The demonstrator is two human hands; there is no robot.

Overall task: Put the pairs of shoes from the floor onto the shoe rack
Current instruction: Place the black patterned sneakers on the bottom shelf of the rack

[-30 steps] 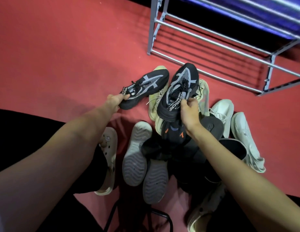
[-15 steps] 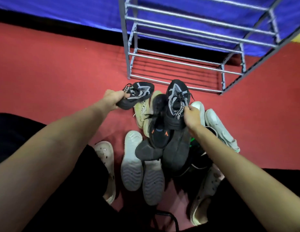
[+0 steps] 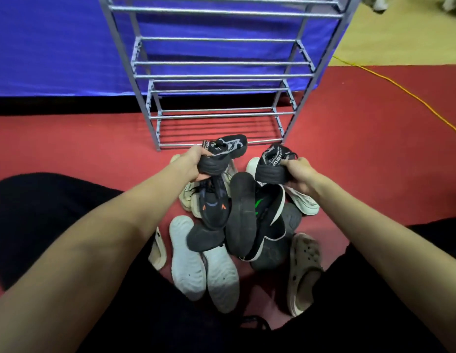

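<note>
My left hand (image 3: 192, 161) grips the heel of a black sneaker with grey markings (image 3: 225, 151), held above the floor with its toe pointing right. In my right hand (image 3: 299, 173) is the matching black sneaker (image 3: 272, 163), gripped at its heel. Both are lifted just in front of the grey metal shoe rack (image 3: 222, 77), whose bar shelves hold nothing. Below my hands a pile of shoes (image 3: 237, 220) lies on the red floor: black sneakers, cream sneakers, white-soled ones upside down.
A beige clog (image 3: 302, 271) lies at the pile's right, another pale clog (image 3: 158, 250) at its left. A blue cloth wall (image 3: 56, 42) stands behind the rack. A yellow cable (image 3: 400, 90) crosses the floor at right. My dark-clothed legs frame the pile.
Both hands have lifted the black sneakers higher and spread them apart. The view has tilted up, showing more rack shelves.
</note>
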